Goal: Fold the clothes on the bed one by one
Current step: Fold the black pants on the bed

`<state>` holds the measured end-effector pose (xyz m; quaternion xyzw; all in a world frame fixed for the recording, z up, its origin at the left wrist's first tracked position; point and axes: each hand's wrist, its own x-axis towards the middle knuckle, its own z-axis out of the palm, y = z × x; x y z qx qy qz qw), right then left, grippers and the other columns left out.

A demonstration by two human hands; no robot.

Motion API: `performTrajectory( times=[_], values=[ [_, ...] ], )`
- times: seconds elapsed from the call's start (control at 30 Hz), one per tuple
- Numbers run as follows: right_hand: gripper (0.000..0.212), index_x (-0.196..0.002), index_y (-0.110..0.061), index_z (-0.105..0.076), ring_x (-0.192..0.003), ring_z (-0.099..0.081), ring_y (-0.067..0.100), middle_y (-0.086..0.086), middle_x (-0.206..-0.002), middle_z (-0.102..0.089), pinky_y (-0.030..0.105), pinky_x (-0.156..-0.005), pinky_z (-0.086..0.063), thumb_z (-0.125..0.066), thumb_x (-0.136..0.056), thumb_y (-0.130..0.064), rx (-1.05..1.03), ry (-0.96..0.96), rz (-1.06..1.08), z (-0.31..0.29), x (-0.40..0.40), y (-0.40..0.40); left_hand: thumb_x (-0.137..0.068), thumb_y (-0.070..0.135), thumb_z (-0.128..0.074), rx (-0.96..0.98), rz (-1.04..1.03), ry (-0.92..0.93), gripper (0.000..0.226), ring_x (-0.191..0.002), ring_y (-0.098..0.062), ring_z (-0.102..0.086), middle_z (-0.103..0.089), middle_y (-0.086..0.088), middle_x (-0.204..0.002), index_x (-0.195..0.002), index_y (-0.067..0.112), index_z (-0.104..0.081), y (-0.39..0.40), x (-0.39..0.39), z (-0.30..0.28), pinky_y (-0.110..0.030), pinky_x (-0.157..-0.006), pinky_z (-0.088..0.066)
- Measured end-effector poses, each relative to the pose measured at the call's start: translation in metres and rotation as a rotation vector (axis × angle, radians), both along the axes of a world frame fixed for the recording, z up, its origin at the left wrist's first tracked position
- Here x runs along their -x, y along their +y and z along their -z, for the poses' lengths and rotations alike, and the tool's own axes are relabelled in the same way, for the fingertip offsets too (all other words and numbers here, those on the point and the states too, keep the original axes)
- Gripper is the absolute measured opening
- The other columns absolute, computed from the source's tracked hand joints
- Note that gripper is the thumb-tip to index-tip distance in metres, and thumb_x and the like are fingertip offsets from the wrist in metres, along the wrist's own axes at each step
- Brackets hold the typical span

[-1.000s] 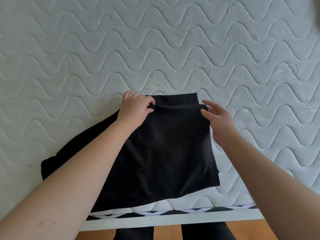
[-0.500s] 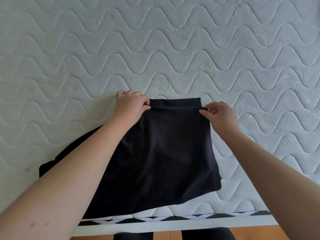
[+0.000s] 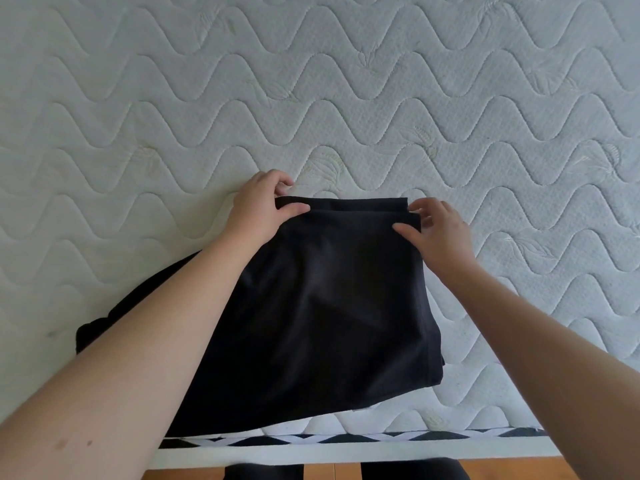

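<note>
A black garment [image 3: 325, 306] lies folded on the quilted white mattress [image 3: 346, 98], near its front edge. Its far edge shows two stacked layers. My left hand [image 3: 259, 207] pinches the far left corner, thumb on top of the cloth. My right hand [image 3: 436, 230] holds the far right corner, thumb on the upper layer and fingers curled at the edge. A loose part of the garment [image 3: 104, 327] spreads out to the left, partly hidden under my left forearm.
The mattress front edge has a black-and-white patterned band [image 3: 346, 439]. Below it a wooden floor [image 3: 502, 469] shows, with my dark-clad legs [image 3: 408, 471] at the bed's edge.
Both hands moved the top layer's edge away from me to the garment's far edge. My right hand, open a second ago, now holds the right corner.
</note>
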<state>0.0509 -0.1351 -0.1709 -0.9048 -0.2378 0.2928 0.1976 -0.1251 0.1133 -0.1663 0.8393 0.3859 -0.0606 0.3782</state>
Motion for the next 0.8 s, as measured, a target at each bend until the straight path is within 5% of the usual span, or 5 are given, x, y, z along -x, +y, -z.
performTrajectory(
  times=[0.13,0.23,0.37,0.63,0.8],
  values=[
    [0.023,-0.098,-0.025,-0.065,-0.104,-0.053,0.021,-0.008,-0.098,-0.053,0.037,-0.097,-0.037,-0.073,-0.083,-0.041,0.021,-0.002,0.019,0.001,-0.001,0.004,-0.066,0.036,-0.088,0.068,0.088,0.112,0.062,-0.087,-0.008,-0.053,-0.054,0.009,-0.106,-0.12,0.025,-0.059,0.013,0.007,-0.001,-0.025,-0.086,-0.043],
    [0.022,-0.091,-0.027,-0.063,-0.091,-0.059,0.017,-0.008,-0.089,-0.059,0.033,-0.085,-0.047,-0.074,-0.081,-0.043,-0.022,0.051,0.139,0.0,0.001,0.006,-0.07,0.029,-0.087,0.066,0.068,0.094,0.044,-0.077,0.001,-0.053,-0.061,0.011,-0.098,-0.107,0.025,-0.065,0.018,0.014,-0.001,-0.021,-0.079,-0.042],
    [0.021,-0.092,-0.027,-0.06,-0.082,-0.059,0.002,-0.016,-0.082,-0.062,0.013,-0.066,-0.039,-0.073,-0.083,-0.041,-0.088,0.117,0.249,-0.003,0.005,0.005,-0.073,0.03,-0.085,0.033,0.082,0.079,0.029,-0.085,-0.011,-0.057,-0.062,0.005,-0.096,-0.098,0.022,-0.071,0.02,0.02,-0.002,-0.023,-0.081,-0.043],
    [0.019,-0.083,-0.039,-0.054,-0.074,-0.058,-0.006,-0.017,-0.085,-0.063,0.012,-0.063,-0.037,-0.072,-0.083,-0.044,-0.143,0.142,0.299,-0.011,0.011,0.006,-0.082,0.032,-0.077,0.152,-0.077,0.011,0.02,-0.081,0.009,-0.057,-0.064,0.022,-0.083,-0.076,0.04,-0.06,0.014,0.021,-0.001,-0.01,-0.072,-0.039],
    [0.02,-0.085,-0.036,-0.053,-0.076,-0.055,-0.012,-0.018,-0.08,-0.06,0.012,-0.062,-0.035,-0.07,-0.084,-0.048,-0.136,0.071,0.313,-0.006,0.011,0.011,-0.084,0.038,-0.074,0.078,-0.089,0.044,0.016,-0.073,-0.002,-0.057,-0.06,0.014,-0.078,-0.083,0.03,-0.06,0.018,0.013,0.005,-0.019,-0.063,-0.04]
  ],
)
